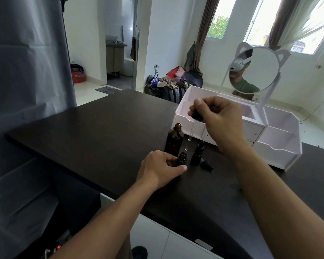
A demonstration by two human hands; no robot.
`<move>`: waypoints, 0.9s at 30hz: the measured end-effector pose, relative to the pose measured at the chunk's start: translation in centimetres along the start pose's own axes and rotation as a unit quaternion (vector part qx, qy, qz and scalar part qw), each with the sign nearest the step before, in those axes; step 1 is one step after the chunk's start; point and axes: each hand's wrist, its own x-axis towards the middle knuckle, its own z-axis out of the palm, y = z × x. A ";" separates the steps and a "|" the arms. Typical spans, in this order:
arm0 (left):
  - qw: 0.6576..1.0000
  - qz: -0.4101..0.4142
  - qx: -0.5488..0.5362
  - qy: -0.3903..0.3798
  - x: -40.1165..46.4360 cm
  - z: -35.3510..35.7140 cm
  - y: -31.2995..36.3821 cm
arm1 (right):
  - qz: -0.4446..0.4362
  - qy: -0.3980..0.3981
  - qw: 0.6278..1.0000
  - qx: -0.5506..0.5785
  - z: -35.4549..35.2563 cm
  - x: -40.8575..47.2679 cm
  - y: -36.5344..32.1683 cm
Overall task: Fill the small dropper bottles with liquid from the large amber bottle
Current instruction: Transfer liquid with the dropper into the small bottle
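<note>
The large amber bottle (174,140) stands uncapped on the dark table (101,128). Just in front of it, my left hand (160,170) grips a small open dropper bottle (181,159) on the table. My right hand (218,121) is raised above the bottles and pinches the black bulb of a dropper (195,116); its clear glass tube hangs down between the amber bottle and the organizer. A second small dropper bottle (197,154) stands capped to the right. A loose black cap (207,164) lies beside it.
A white desk organizer (269,135) with compartments sits right behind the bottles, carrying a round cat-ear mirror (253,70). A grey curtain (26,71) hangs along the left. White cabinet fronts (157,238) lie below the table's near edge.
</note>
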 end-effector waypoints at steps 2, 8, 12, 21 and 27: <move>1.000 -0.007 0.007 0.002 0.0 0.0 0.1 | 0.006 0.004 1.000 0.001 0.0 -0.4 0.6; 1.000 -0.014 0.012 0.001 0.0 0.1 0.2 | 0.009 0.000 1.000 0.011 0.3 -1.1 1.0; 1.000 -0.015 0.011 -0.002 -0.1 0.0 0.2 | -0.003 -0.007 1.000 0.009 0.5 -1.3 1.3; 1.000 -0.016 0.018 -0.001 0.0 0.1 0.3 | -0.015 -0.019 1.000 0.004 0.4 -1.4 1.6; 1.000 -0.013 0.019 -0.002 0.1 0.0 0.2 | -0.019 -0.026 0.999 0.005 0.4 -1.4 1.7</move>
